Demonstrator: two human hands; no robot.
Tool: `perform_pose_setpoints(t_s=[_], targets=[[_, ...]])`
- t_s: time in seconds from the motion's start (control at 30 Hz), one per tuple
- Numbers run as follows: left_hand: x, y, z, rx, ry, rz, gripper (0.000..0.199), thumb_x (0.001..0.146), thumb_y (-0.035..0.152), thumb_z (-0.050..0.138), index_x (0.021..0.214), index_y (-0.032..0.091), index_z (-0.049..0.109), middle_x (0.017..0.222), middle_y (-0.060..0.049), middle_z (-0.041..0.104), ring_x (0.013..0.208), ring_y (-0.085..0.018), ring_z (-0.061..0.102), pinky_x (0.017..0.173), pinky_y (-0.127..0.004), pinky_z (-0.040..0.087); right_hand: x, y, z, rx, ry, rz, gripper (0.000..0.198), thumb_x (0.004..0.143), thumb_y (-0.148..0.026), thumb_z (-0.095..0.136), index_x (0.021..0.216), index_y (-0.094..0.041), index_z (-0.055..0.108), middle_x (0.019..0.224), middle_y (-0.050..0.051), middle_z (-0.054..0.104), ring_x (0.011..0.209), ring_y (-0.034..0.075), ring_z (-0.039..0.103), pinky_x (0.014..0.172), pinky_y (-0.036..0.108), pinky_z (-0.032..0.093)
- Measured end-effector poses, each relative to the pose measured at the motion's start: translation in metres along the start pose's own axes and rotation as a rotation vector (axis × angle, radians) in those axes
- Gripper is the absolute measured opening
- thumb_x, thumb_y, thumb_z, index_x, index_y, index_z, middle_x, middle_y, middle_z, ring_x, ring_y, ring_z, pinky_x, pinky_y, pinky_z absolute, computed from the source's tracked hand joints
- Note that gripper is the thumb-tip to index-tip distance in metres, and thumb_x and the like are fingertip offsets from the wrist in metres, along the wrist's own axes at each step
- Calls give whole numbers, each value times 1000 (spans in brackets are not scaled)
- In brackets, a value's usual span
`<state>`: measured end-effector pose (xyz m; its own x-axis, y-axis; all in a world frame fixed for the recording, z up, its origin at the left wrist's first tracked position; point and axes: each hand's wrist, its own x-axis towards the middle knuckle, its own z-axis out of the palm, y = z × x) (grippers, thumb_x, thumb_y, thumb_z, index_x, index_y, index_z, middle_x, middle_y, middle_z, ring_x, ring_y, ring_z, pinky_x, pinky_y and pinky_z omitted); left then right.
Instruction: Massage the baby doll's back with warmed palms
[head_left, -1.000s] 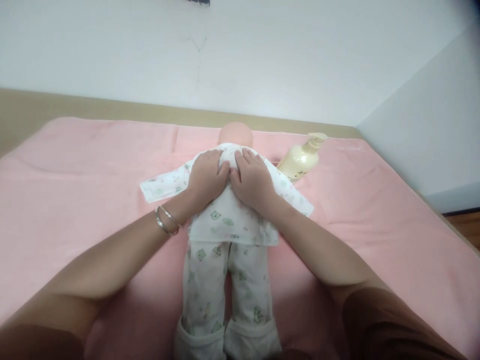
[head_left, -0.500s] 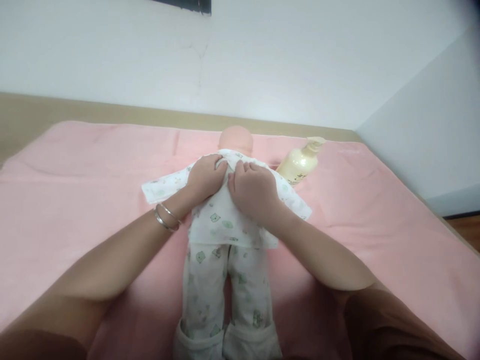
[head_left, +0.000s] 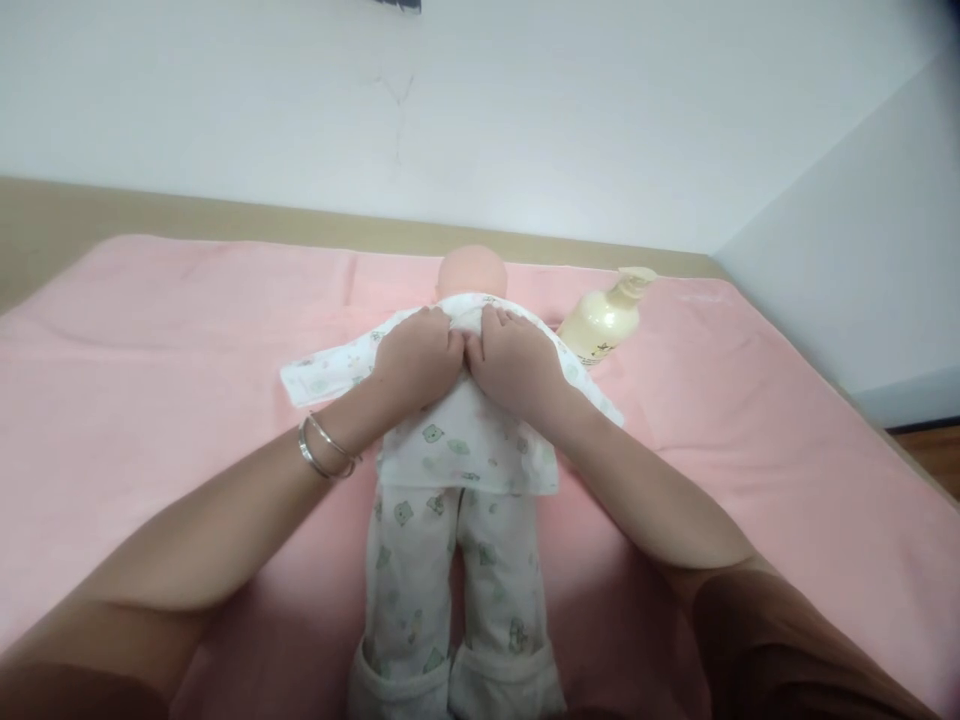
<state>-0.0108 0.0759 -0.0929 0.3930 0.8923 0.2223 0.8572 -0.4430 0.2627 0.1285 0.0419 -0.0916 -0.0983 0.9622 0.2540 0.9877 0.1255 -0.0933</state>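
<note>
Far left, a tan counter [head_left: 52, 215] peeks out from under a pink sheet [head_left: 150, 390], the cloth soft and lightly creased, and over it the left forearm [head_left: 195, 540] slants up from the bottom corner, elbow bent, sleeve brown. Two slim silvery bangles [head_left: 306, 452] sit loose at the wrist, shiny against the matte fabric. Just past them a printed white sleeve [head_left: 322, 375] stretches out flat, and here's the left hand [head_left: 420, 358]: back upward, knuckles bent, fingers curled over, thumb turned in, pinching the white top [head_left: 442, 455]. Dead centre lies the doll [head_left: 469, 430] wearing it, lengthwise on the sheet between both arms, smooth round head [head_left: 472, 272] at the far end, green-printed trousers [head_left: 412, 560] running toward the person into thick turned-back cuffs. Right alongside, thumb against thumb, the right hand [head_left: 517, 365] mirrors the pose, fingers bent, nipping the same thin fabric, which bunches into a little ridge between the two; most fingertips are hidden. Next, a glossy cream pump bottle [head_left: 602, 320], round-shouldered and dark-lettered, slants beside the doll's shoulder. Further right, the right forearm [head_left: 637, 490] angles down to its brown sleeve, and a strip of wooden floor [head_left: 930, 455] shows at the edge.
</note>
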Motion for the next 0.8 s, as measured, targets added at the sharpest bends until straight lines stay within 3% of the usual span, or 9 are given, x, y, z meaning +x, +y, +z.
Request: perform_pose_setpoints(t_s=[0.13, 0.2, 0.33, 0.5, 0.7, 0.8], targets=[[12, -16, 11, 244, -52, 298, 30, 89, 12, 34, 77, 16, 60, 91, -17, 65, 91, -31, 61, 82, -45, 48, -13, -11, -7, -63, 46, -70, 33, 101, -28, 34, 95, -13, 63, 89, 14, 71, 85, 25, 65, 73, 33, 48], [13, -20, 15, 293, -57, 325, 32, 89, 11, 32, 81, 14, 62, 92, -18, 65, 92, -32, 60, 83, -46, 48, -15, -13, -10, -57, 45, -74, 32, 102, -27, 34, 94, -14, 62, 89, 13, 71, 87, 24, 65, 74, 32, 47], [2, -9, 10, 164, 7, 266, 28, 89, 12, 33, 78, 16, 59, 88, -17, 64, 90, -31, 60, 85, -47, 48, -5, -6, -14, 0, -49, 1, 27, 101, -27, 37, 100, -15, 62, 104, 13, 72, 97, 26, 66, 72, 32, 45], [-14, 11, -5, -98, 49, 21, 21, 93, 19, 38, 75, 21, 49, 80, -10, 61, 82, -24, 59, 81, -40, 51, 13, 8, -16, 45, -155, 123, 34, 102, -38, 39, 106, -14, 63, 106, 15, 73, 94, 29, 68, 72, 36, 45], [2, -2, 4, -187, 44, 72, 21, 91, 18, 36, 70, 23, 39, 84, -10, 62, 84, -24, 58, 84, -41, 50, 2, 0, -10, -8, -70, 28, 38, 103, -32, 32, 109, -10, 62, 104, 17, 72, 101, 31, 66, 82, 39, 49], [10, -10, 8, -233, 42, 8, 23, 92, 23, 37, 68, 24, 36, 78, -8, 61, 75, -22, 54, 79, -41, 49, -11, -11, -9, -10, 16, -34, 38, 102, -28, 31, 111, -8, 63, 106, 20, 72, 107, 32, 65, 89, 41, 52]])
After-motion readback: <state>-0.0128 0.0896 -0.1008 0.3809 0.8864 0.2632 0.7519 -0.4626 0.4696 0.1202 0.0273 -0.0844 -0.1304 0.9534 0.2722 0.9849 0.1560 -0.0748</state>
